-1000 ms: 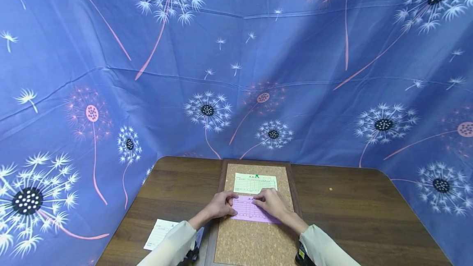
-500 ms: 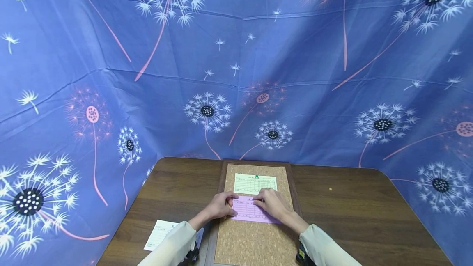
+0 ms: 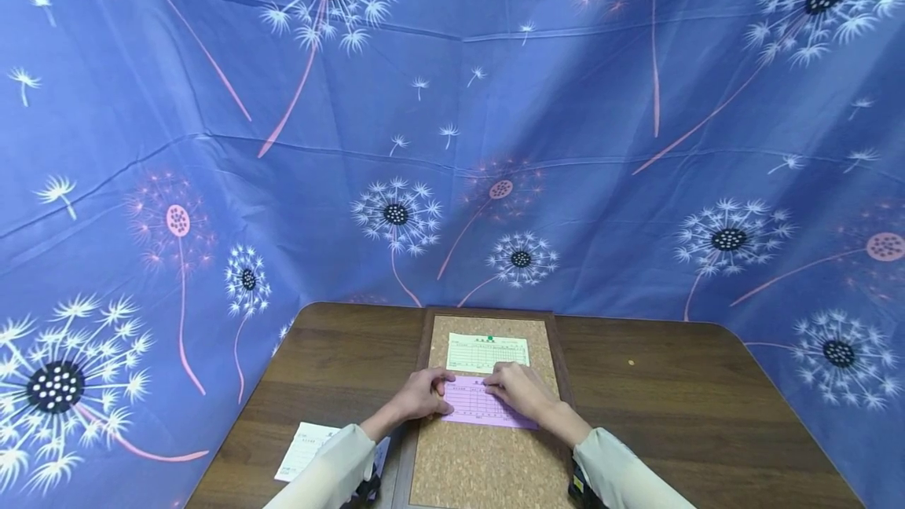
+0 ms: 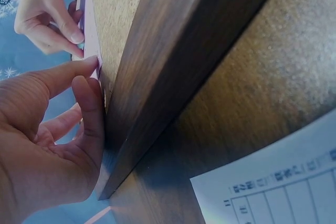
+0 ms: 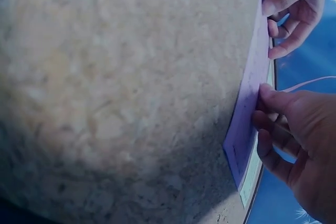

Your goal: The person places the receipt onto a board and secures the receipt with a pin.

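Note:
A purple printed form slip (image 3: 470, 408) lies across the cork board (image 3: 488, 466), just below a pale green slip (image 3: 467, 353) held at its top by a green pushpin (image 3: 490, 338). My left hand (image 3: 419, 393) holds the purple slip's left end, thumb at the lower corner and forefinger at the upper one. At the slip's top middle, my right hand (image 3: 522, 389) pinches a small teal pushpin (image 4: 82, 45), mostly hidden by the fingertips. In the right wrist view the purple slip (image 5: 241, 124) lies on the cork, its near corner slightly raised.
White printed slips (image 3: 304, 448) lie on the brown table (image 3: 672, 415) left of the board, partly under my left sleeve. The board has a raised dark wooden frame (image 4: 157, 51). A blue dandelion-print cloth (image 3: 601, 218) hangs behind the table.

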`<state>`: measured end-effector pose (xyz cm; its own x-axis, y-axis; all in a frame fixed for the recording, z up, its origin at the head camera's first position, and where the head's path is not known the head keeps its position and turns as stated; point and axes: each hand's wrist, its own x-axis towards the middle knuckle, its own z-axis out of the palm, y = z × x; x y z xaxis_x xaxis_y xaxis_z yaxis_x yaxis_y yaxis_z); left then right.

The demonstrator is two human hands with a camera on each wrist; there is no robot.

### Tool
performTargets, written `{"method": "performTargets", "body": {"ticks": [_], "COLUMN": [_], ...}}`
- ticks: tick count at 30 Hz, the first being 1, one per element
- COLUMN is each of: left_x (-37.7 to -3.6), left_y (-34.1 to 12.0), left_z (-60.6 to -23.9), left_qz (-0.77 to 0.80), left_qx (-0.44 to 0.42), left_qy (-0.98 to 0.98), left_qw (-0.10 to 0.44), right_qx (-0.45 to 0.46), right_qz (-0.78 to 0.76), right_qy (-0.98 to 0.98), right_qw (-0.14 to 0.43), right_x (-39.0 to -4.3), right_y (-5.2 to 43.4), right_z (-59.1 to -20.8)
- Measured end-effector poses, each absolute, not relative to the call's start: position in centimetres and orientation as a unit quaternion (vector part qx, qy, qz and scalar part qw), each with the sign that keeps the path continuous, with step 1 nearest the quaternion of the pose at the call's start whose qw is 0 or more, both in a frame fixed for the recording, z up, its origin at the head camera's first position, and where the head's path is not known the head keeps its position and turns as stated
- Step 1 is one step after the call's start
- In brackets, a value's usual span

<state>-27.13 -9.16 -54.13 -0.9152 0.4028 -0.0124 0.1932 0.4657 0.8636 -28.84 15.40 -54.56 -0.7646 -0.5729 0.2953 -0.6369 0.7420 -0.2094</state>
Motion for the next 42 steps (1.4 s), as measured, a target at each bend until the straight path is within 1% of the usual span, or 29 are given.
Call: {"method": "performTargets", "body": {"ticks": [5, 11, 13, 25, 35, 42], "left_x": [-27.22, -27.15, -27.08, -26.68, -26.99, -27.06], "left_y": [-9.16, -9.15, -9.14, -9.08, -9.17, -9.16], "left_z": [-54.23, -54.11, -54.02, -53.81, -53.84, -53.90], "left_qz": [0.485, 0.484, 0.484, 0.482, 0.487, 0.485], "left_qx": [0.175, 0.183, 0.182, 0.189, 0.185, 0.184], "left_qy": [0.850, 0.850, 0.849, 0.849, 0.847, 0.849], "left_qw": [0.108, 0.103, 0.102, 0.102, 0.103, 0.103], "right_qx": [0.347, 0.343, 0.345, 0.353, 0.339, 0.340], "right_qz": [0.138, 0.190, 0.203, 0.206, 0.221, 0.223], "right_qy": [-0.920, -0.917, -0.914, -0.909, -0.912, -0.911], "right_qw": [0.123, 0.071, 0.064, 0.081, 0.066, 0.074], "right_x": [-28.97, -28.84, -28.83, -28.81, -28.93, -28.83], "right_y": [15.55, 15.83, 15.88, 16.15, 15.87, 16.00], "right_z": [-54.64, -54.06, -54.02, -54.55, -54.33, -54.34]}}
